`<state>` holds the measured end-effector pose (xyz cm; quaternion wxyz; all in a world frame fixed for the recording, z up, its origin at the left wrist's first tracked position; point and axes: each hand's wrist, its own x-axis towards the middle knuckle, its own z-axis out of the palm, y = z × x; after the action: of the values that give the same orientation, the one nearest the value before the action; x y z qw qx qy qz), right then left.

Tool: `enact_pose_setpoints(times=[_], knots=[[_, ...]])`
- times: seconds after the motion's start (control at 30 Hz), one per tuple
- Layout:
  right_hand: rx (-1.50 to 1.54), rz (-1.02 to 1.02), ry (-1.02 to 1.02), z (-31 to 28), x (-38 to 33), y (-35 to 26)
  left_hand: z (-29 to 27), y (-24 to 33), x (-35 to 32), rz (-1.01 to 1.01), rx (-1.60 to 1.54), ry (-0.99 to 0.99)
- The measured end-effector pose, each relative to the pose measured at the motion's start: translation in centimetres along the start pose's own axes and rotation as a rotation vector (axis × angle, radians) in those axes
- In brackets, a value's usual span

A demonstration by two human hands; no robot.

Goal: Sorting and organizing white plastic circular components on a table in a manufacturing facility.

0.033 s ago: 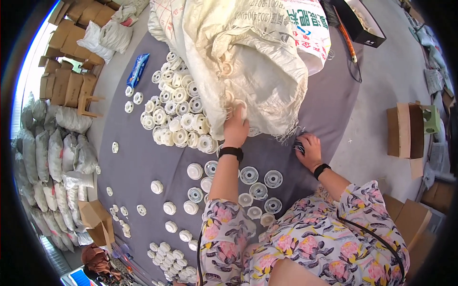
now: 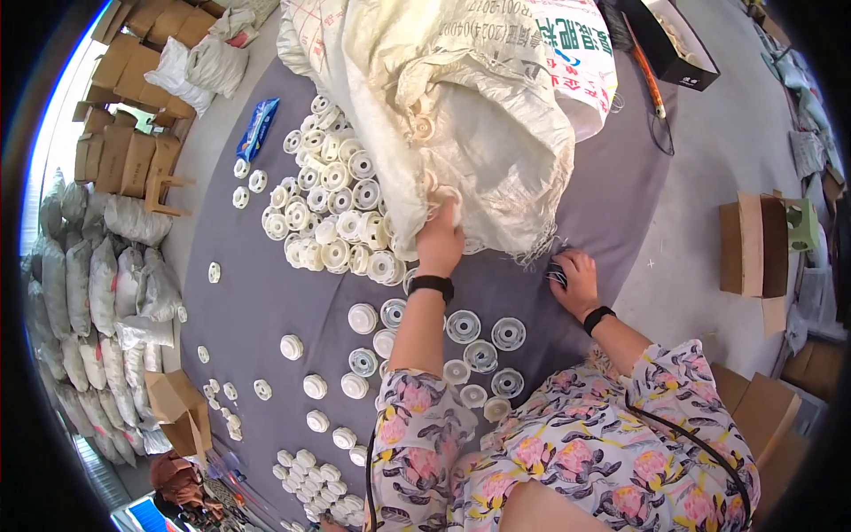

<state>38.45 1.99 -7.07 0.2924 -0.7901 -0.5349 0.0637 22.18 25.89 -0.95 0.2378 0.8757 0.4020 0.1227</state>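
Note:
My left hand point(image 2: 440, 241) reaches into the mouth of a large off-white woven sack point(image 2: 496, 133). Its fingers close on a white round plastic part point(image 2: 453, 206), partly hidden by the sack's folds. Another round part point(image 2: 423, 129) shows higher up inside the sack. On the right, my right hand point(image 2: 578, 277) rests on the grey cloth, curled around a small dark object point(image 2: 557, 273) with thin pale lines; its kind cannot be made out. Left of the sack lies a heap of white wheel-like plastic parts point(image 2: 335, 177). Several more parts point(image 2: 480, 355) lie apart near my left forearm.
The grey cloth point(image 2: 257, 310) carries a blue packet point(image 2: 258, 129) and a cluster of small white parts point(image 2: 310, 479). A black box point(image 2: 683, 53) and an orange-handled tool point(image 2: 650, 78) lie far right. Filled sacks point(image 2: 102, 293) and cardboard boxes point(image 2: 753, 244) stand on the floor around.

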Motion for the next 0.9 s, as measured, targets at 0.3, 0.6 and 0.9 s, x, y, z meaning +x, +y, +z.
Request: enact_pose_setpoints(times=[0.3,0.6,0.9], knots=[[-0.02,-0.009,0.013,-0.2,-0.1,0.5,-2.1,-1.6,-7.8,0.168,-0.225,0.141],[-0.043,-0.01,0.032,0.1,-0.3,0.2,-3.9,-12.5,-8.4,-0.252,0.009,0.401],[-0.035,-0.01,0.046,0.0,-0.2,0.0,-4.7,-11.1,-14.7,-0.575,-0.365,0.626]])
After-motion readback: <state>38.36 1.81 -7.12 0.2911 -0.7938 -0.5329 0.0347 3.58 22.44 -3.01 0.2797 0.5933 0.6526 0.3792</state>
